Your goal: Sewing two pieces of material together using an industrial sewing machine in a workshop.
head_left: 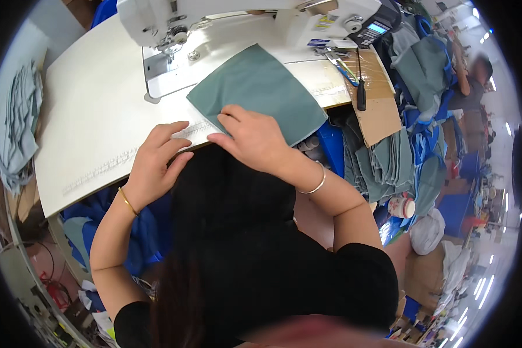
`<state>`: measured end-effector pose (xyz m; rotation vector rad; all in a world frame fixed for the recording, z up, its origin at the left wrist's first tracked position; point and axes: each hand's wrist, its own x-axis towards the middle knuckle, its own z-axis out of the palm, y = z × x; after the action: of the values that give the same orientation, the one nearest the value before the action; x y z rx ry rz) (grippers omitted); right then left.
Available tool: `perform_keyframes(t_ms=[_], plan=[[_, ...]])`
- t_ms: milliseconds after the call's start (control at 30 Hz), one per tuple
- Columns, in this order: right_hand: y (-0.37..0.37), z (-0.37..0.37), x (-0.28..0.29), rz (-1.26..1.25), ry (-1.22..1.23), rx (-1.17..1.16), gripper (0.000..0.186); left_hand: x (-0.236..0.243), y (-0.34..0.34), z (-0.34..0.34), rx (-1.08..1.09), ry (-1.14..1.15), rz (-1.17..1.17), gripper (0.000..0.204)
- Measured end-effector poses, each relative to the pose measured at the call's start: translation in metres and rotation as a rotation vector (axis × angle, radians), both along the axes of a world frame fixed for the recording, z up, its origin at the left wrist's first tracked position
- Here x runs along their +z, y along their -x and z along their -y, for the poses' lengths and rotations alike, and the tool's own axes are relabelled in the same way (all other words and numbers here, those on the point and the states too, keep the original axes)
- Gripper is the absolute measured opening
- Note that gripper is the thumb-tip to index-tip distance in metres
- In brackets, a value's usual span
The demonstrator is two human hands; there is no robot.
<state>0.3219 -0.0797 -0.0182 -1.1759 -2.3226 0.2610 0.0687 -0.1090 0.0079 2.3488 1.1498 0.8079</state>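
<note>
A green fabric piece (255, 81) lies nearly flat on the white sewing table (93, 122), one corner pointing away from me and its right corner over the near edge. My right hand (252, 139) rests on the fabric's near left edge. Its fingers are bent on the cloth and the thumb lies apart from them; the palm hides what is beneath. To the left, my left hand (159, 156) is held over the table's front edge with fingers apart and nothing in them. Beyond the fabric stands a white sewing machine (226, 23), its needle area above a metal plate (159, 75).
A screwdriver (361, 93) and blue-handled pliers (342, 66) lie on cardboard (377, 116) at the right. Green fabric stacks (388, 162) hang below it. More grey-green cloth (20, 127) hangs at far left. A printed ruler runs along the front edge. Another person (472, 87) is at far right.
</note>
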Motion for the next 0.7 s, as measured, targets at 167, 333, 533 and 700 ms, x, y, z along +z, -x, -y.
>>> perform_keyframes(t_ms=[167,333,533,700], plan=[[-0.035,-0.018,0.009,-0.109,-0.033,-0.004,0.028,-0.012,-0.005,-0.005,-0.074,-0.123,-0.115,0.033],[-0.06,-0.022,0.007,0.246,-0.112,-0.234,0.031,-0.001,-0.027,-0.018,-0.114,-0.267,-0.113,0.043],[-0.066,-0.04,-0.003,0.144,-0.09,-0.008,0.036,0.075,0.015,0.006,0.107,-0.502,0.042,0.028],[-0.067,-0.061,-0.035,0.064,-0.224,0.083,0.04,0.128,0.061,0.031,0.336,-1.13,0.086,0.027]])
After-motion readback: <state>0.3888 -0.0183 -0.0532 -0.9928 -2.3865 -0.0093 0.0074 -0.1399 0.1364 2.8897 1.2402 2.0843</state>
